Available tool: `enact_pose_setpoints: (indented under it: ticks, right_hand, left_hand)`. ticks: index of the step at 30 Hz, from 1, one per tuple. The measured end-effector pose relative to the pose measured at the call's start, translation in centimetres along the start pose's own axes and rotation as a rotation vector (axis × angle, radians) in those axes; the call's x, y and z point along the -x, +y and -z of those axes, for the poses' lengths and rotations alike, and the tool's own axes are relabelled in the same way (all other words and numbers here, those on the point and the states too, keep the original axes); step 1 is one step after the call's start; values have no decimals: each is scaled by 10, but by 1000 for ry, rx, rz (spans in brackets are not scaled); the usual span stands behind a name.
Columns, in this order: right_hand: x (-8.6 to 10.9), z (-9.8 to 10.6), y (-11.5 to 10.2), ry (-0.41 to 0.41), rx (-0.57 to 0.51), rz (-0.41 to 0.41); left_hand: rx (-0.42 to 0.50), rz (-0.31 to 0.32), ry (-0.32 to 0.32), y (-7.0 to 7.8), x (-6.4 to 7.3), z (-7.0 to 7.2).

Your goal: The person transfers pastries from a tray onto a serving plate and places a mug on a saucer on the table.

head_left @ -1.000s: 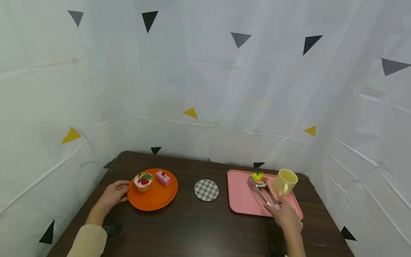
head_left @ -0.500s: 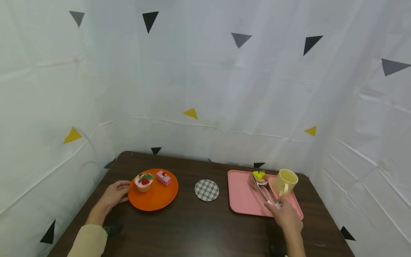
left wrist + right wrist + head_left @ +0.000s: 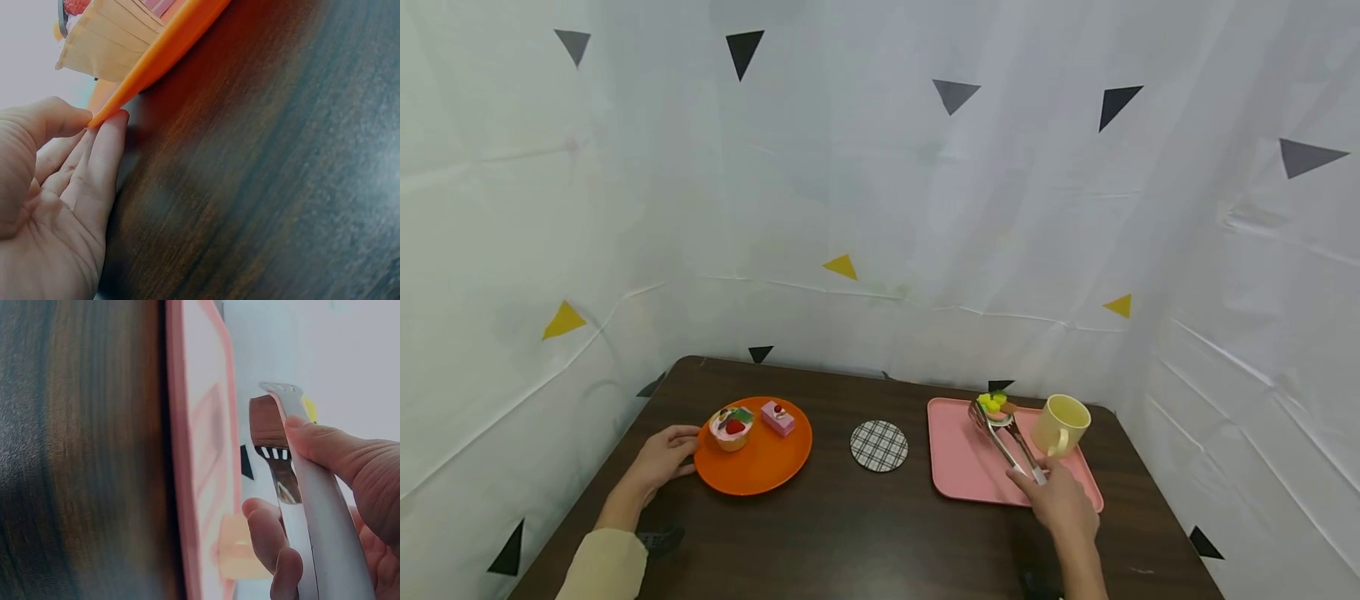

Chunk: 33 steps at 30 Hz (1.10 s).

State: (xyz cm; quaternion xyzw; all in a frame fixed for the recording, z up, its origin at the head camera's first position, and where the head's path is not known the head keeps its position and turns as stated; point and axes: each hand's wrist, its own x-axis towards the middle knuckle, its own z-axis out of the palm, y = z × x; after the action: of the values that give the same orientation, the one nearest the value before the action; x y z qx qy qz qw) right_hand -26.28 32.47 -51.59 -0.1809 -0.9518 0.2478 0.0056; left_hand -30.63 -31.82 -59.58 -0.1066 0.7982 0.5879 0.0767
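Note:
In the head view my right hand grips metal tongs with pale handles over the pink tray. Between the tongs' ends is a small toy dessert with a yellow top and a brown piece, partly covered by the tongs. In the right wrist view the thumb presses one tong arm and the fingers curl round the other. My left hand pinches the rim of an orange plate, thumb above and fingers below. On the plate sit a toy cupcake and a pink toy cake slice.
A pale yellow mug stands on the tray's right side, close to the right hand. Between plate and tray lies a round checked coaster. A white patterned curtain hangs behind the dark wooden table.
The tongs and the dessert have risen slightly and moved a little left over the tray. My left hand stays at the plate's rim. The head view has shifted slightly.

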Motion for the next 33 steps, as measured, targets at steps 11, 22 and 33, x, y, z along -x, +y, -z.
enact_pose_setpoints:
  ticks: [11, 22, 33]
  right_hand:
    - [12, 11, -19, 27, -2, 83]
    - [27, 16, -43, 22, -14, 135]
    - [42, 18, -65, 44, -47, 225]
  left_hand:
    - [-13, 1, 18, 0, 1, -3]
    - [-15, -12, 24, 1, 1, -3]
    - [-9, -5, 25, -1, -2, -3]
